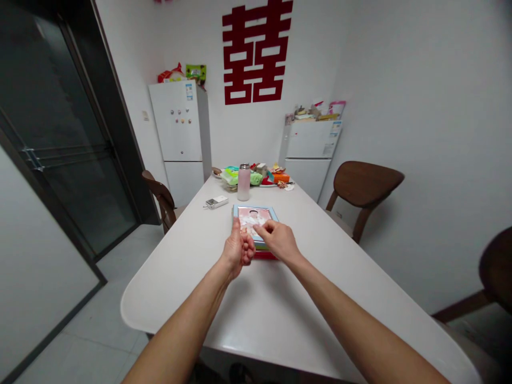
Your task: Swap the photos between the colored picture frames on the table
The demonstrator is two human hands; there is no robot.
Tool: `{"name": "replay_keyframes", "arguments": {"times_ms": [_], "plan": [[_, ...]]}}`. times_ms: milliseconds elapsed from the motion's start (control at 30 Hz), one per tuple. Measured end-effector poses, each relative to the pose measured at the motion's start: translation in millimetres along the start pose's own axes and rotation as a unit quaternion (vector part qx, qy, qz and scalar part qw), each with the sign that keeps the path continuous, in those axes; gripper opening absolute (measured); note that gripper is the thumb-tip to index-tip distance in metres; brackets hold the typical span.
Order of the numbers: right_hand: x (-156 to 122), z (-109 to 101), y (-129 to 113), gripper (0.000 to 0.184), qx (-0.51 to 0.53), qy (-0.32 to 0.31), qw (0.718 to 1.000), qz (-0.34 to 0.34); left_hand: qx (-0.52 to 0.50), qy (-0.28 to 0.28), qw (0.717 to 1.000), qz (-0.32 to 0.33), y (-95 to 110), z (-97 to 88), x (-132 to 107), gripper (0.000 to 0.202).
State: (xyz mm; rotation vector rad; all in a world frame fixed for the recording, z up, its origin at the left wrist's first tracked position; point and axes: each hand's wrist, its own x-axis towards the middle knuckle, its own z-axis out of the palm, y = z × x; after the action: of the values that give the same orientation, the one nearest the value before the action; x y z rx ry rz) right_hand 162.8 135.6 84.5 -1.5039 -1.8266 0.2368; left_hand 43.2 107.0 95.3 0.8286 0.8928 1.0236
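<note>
A light-blue picture frame (273, 214) with a pink and white picture lies on the white table, on top of a stack whose lower edges are green and red. At the stack's near left corner is my left hand (237, 250), its fingers curled in and its thumb pointing up; nothing shows in it. Over the right part of the frame, my right hand (279, 239) holds its thumb and index finger pinched together. Whatever is between those fingertips, if anything, is too small to make out. I cannot tell whether either hand touches the frame.
Behind the stack stands a pink bottle (244, 184), with a small white device (216, 202) to its left. Packets and other items (276, 177) crowd the table's far end. Brown chairs (366, 184) flank the table (184, 288); two white fridges (178, 122) stand beyond.
</note>
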Motion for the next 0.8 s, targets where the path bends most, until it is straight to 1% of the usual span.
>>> {"name": "replay_keyframes", "arguments": {"times_ms": [33, 67, 133, 200, 267, 333, 400, 467, 533, 567, 633, 667, 700, 733, 767, 800], "plan": [[0.5, 4.2, 8.1, 0.026, -0.025, -0.004, 1.0, -0.016, 0.004, 0.015, 1.0, -0.016, -9.4, -7.0, 3.5, 0.061], [-0.1, 7.7, 15.2, 0.022, -0.037, -0.012, 0.999, -0.028, 0.005, 0.029, 0.999, -0.03, -19.0, -13.8, 7.2, 0.055], [-4.8, 12.4, 24.9, 0.028, -0.073, -0.029, 0.995, -0.054, -0.001, 0.05, 0.998, -0.045, -36.6, -25.1, 14.0, 0.045], [-14.0, 13.7, 27.3, 0.029, -0.096, -0.045, 0.991, -0.076, -0.016, 0.063, 0.997, -0.038, -49.2, -30.7, 18.5, 0.036], [-27.0, 11.7, 23.9, 0.027, -0.11, -0.064, 0.986, -0.103, -0.036, 0.064, 0.997, -0.009, -56.1, -29.4, 18.6, 0.03], [-41.3, 6.7, 18.7, 0.025, -0.111, -0.088, 0.981, -0.131, -0.055, 0.065, 0.996, 0.038, -59.4, -22.9, 13.4, 0.028], [-53.8, -0.5, 15.8, 0.025, -0.078, -0.099, 0.982, -0.141, -0.062, 0.067, 0.992, 0.087, -61.2, -13.8, 3.1, 0.029], [-62.2, -9.3, 16.9, 0.03, -0.011, -0.07, 0.991, -0.109, -0.052, 0.065, 0.989, 0.122, -62.4, -4.8, -11.5, 0.03], [-67.3, -19.1, 20.5, 0.041, 0.07, -0.017, 0.997, -0.039, -0.033, 0.055, 0.989, 0.136, -62.2, 2.6, -29.6, 0.032], [-69.6, -24.3, 22.2, 0.047, 0.115, 0.006, 0.993, 0.006, -0.017, 0.049, 0.988, 0.144, -61.3, 5.5, -39.9, 0.03], [-75.8, -35.2, 23.2, 0.058, 0.211, 0.032, 0.972, 0.098, 0.066, 0.042, 0.98, 0.18, -58.4, 10.0, -61.9, 0.021], [-80.4, -40.7, 22.1, 0.061, 0.259, 0.038, 0.956, 0.136, 0.145, 0.034, 0.965, 0.215, -56.8, 11.5, -73.0, 0.017], [-86.1, -46.2, 20.0, 0.062, 0.306, 0.043, 0.936, 0.167, 0.237, 0.021, 0.937, 0.255, -55.5, 12.6, -83.5, 0.015], [-92.7, -51.2, 17.1, 0.061, 0.35, 0.046, 0.916, 0.189, 0.32, -0.004, 0.897, 0.305, -54.7, 13.1, -92.9, 0.018], [-99.8, -55.7, 13.8, 0.06, 0.391, 0.045, 0.897, 0.202, 0.391, -0.03, 0.846, 0.363, -54.9, 13.0, -100.9, 0.023], [-107.0, -59.4, 10.4, 0.057, 0.428, 0.041, 0.879, 0.206, 0.44, -0.053, 0.794, 0.417, -56.0, 12.3, -107.2, 0.032]]}}
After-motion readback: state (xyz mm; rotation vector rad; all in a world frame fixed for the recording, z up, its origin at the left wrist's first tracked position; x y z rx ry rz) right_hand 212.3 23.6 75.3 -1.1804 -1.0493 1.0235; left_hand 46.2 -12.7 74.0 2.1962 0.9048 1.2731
